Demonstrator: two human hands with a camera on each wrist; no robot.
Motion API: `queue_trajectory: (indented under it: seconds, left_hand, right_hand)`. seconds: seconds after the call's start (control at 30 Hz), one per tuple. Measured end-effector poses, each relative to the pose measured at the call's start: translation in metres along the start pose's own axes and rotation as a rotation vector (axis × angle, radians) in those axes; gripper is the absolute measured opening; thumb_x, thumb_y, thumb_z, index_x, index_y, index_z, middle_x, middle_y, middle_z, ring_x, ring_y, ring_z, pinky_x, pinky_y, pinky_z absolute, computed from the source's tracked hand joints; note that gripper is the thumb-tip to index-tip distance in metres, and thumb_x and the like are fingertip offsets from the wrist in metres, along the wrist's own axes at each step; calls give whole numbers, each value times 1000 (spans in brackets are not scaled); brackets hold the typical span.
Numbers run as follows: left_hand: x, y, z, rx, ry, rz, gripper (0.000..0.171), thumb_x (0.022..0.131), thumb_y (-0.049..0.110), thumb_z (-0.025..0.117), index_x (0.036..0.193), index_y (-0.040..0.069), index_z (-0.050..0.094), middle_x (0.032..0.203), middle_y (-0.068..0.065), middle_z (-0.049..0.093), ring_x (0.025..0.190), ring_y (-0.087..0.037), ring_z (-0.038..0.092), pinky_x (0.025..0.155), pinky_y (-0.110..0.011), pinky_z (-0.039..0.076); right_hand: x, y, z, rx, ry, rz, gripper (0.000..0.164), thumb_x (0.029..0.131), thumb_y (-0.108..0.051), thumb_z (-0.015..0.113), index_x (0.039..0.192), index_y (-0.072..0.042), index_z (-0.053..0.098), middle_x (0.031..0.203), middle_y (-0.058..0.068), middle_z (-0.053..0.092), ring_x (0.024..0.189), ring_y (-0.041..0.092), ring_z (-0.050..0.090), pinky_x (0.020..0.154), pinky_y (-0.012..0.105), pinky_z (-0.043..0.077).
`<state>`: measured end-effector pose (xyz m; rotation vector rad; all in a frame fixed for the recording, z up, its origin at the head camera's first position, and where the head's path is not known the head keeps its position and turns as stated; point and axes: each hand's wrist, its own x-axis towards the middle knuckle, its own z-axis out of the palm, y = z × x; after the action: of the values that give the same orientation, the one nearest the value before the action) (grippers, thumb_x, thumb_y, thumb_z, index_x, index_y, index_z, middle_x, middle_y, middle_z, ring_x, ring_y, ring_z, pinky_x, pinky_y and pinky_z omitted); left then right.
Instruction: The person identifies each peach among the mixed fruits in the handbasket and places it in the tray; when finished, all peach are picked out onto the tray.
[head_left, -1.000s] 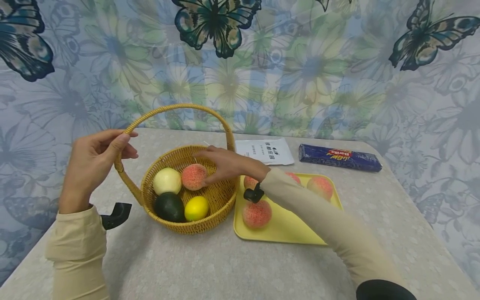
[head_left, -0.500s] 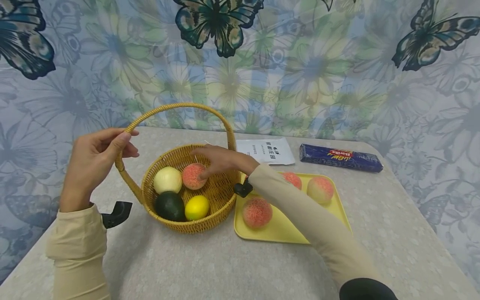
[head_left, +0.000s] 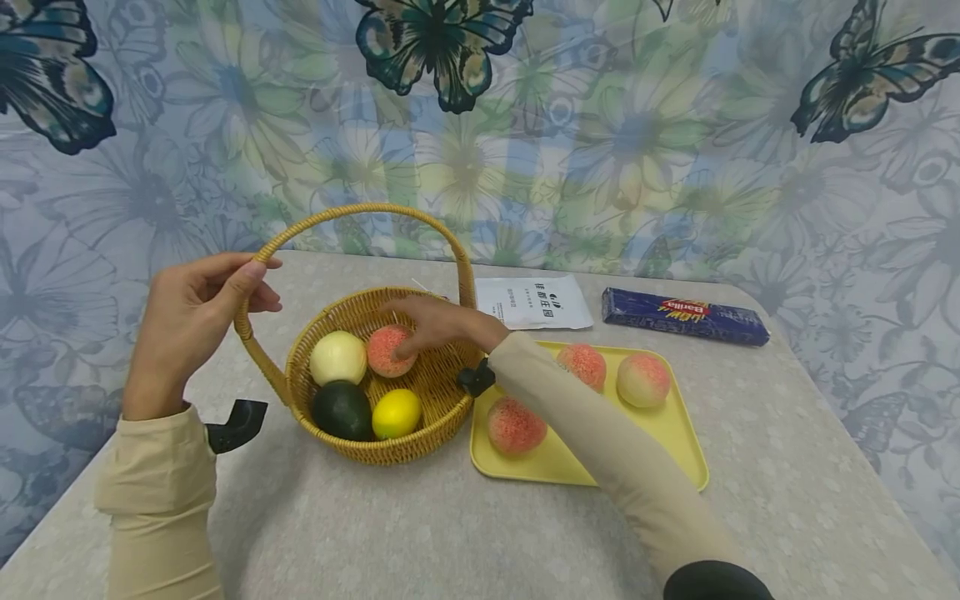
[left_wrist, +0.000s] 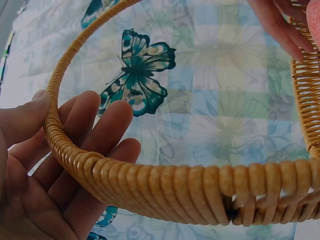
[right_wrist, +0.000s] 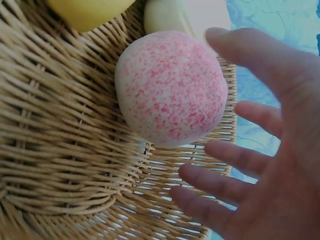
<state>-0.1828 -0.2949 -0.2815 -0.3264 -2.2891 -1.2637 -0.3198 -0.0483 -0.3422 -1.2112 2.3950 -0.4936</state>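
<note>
My left hand [head_left: 198, 321] holds the left side of the wicker basket's handle [head_left: 360, 210] between thumb and fingers; the left wrist view shows the wrapped handle [left_wrist: 150, 185] crossing the palm. Inside the basket [head_left: 442, 417], my right hand [head_left: 442, 321] is over a pink-speckled peach [head_left: 388, 350], its thumb overlapping the fruit. In the right wrist view the right hand [right_wrist: 270, 135] has its fingers spread beside the peach [right_wrist: 170, 90], thumb tip at its edge. A pale yellow round fruit [head_left: 337, 358], a dark green avocado [head_left: 341, 410] and a lemon [head_left: 397, 413] lie alongside.
Right of the basket, a yellow tray [head_left: 570, 467] bears peaches [head_left: 643, 380], partly covered by my right sleeve [head_left: 600, 433]. Behind it lie a white printed packet [head_left: 534, 302] and a blue Barilla box [head_left: 684, 317]. A butterfly-patterned cloth [head_left: 637, 167] hangs at the back.
My right wrist and forearm have shifted slightly left and lower, uncovering more of the tray and its back peach. The right thumb now overlaps the basket's peach more. My left hand keeps its hold.
</note>
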Motion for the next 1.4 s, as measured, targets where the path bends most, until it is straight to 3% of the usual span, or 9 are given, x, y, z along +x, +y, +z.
queue_trajectory:
  seconds: [0.57,0.9,1.2,1.4]
  left_hand:
    - [0,1,1,3,-2,17,24,96,15,58,111,-3,67,70,2,68,65,-4,68,65,-13,51]
    - [0,1,1,4,-8,16,24,96,15,58,111,-1,68,70,1,68,66,-5,68,66,-13,50]
    - [-1,1,1,10,-8,10,24,96,16,58,111,0,68,70,2,68,66,-5,68,65,-13,50]
    - [-2,0,0,12,-2,8,22,96,16,58,110,2,68,71,2,68,66,-5,68,65,-13,51]
  right_hand:
    - [-3,4,9,44,-59,42,78,91,-36,64,154,-19,21,155,3,29,139,20,34,110,35,32]
    - [-1,5,17,9,-79,94,81,95,-42,57,155,-12,12,157,7,25,140,22,32,111,34,32]
    - [0,6,18,2,-63,65,68,94,-40,59,148,-13,29,140,5,47,120,17,52,97,29,44]
    - [0,3,18,9,-53,67,57,91,-31,64,138,-12,38,124,5,55,103,15,56,84,25,47]
